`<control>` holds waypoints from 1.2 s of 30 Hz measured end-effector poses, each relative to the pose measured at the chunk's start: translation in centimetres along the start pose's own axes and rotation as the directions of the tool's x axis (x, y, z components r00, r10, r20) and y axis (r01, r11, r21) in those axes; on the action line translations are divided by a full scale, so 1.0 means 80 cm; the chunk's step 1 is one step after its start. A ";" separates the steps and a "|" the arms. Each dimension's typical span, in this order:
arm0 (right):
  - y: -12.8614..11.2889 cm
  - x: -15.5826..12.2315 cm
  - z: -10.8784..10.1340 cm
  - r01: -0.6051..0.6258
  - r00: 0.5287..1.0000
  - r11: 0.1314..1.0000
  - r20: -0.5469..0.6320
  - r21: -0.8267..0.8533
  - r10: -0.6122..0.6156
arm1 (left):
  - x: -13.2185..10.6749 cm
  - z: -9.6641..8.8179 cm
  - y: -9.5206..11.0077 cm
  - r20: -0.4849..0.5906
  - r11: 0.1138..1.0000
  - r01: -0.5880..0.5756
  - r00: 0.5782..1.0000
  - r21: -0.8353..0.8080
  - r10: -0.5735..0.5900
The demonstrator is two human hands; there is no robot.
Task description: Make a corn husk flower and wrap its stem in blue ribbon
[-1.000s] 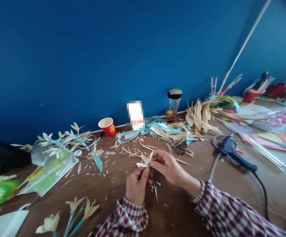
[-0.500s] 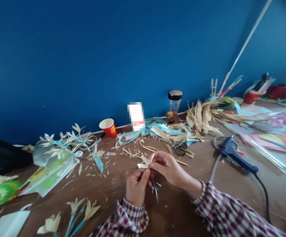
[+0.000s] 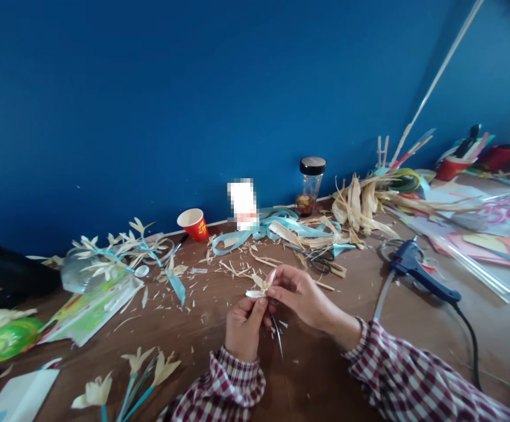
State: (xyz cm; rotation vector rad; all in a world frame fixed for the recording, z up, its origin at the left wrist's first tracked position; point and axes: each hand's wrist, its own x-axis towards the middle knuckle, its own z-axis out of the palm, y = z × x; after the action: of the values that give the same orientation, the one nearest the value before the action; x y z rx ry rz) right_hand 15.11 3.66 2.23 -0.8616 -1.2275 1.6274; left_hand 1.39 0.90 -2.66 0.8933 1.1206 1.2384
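Note:
Between my two hands is a small cream flower, its petals apparently made of dried corn husk. My left hand pinches its base from below, thumb on top. My right hand has thumb and fingers closed on a petal at the flower's right side. Below the hands a thin pointed metal tool shows, its upper part hidden behind my fingers. Nearest the front left lie finished-looking husk flowers on blue-wrapped stems. Scraps of husk are scattered just beyond my hands.
A blue glue gun with its cord lies to the right. Behind are light-blue ribbon, scissors, a red paper cup, a lidded jar and a husk bundle. A flower branch stands at left, before the blue wall.
My right fingers have shifted slightly on the petal, and the flower has turned a little. Both hands stay in nearly the same place; the camera view has moved slightly.

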 end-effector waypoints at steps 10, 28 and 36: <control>0.007 0.002 -0.001 0.026 1.000 1.000 -0.001 -0.017 -0.026 | -0.002 0.002 0.003 -0.030 0.990 -0.032 0.999 0.134 0.036; 0.010 0.001 -0.001 0.025 0.999 0.998 -0.029 -0.059 -0.027 | -0.006 0.005 0.010 -0.022 0.977 -0.066 0.997 0.203 0.072; 0.008 0.001 -0.002 0.058 0.998 0.994 -0.026 -0.093 -0.060 | -0.004 0.004 0.007 -0.001 0.999 -0.005 1.000 0.053 0.006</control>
State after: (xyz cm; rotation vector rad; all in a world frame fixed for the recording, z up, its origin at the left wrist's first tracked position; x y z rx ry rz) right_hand 15.08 3.68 1.61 -0.8945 -1.3039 1.5162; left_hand 1.57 0.69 -2.01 0.9361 1.1572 1.2187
